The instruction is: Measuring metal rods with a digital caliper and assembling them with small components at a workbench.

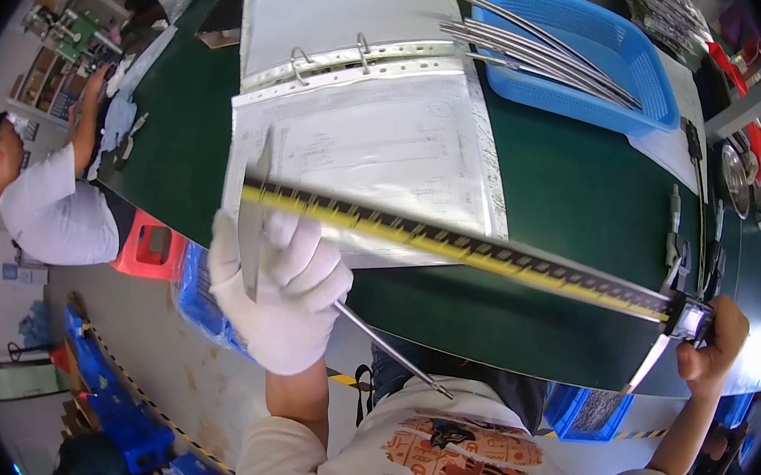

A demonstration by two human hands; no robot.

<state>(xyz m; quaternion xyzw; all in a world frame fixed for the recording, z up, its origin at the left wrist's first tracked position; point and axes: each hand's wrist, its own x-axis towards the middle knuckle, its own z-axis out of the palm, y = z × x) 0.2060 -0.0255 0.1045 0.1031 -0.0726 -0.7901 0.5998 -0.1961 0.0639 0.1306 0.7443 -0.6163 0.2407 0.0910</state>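
Note:
A long digital caliper (462, 245) with a yellow-and-black scale spans the view in front of me, tilted down to the right. My left hand (282, 310), in a white glove, is closed around a thin metal rod (392, 352) that sticks out toward my shirt. The caliper's fixed jaw (253, 253) passes between that hand's thumb and fingers. My bare right hand (713, 347) grips the caliper by its slider (690, 319) at the right end, with the sliding jaw (648, 362) pointing down toward me. The rod's other end is hidden in the glove.
An open ring binder (362, 144) with sheets in plastic sleeves lies on the green table (551, 181). Behind it on the right stands a blue basket (594, 20) holding several metal tubes (544, 56). More calipers (674, 229) lie at the right. Another person (64, 198) works at the far left.

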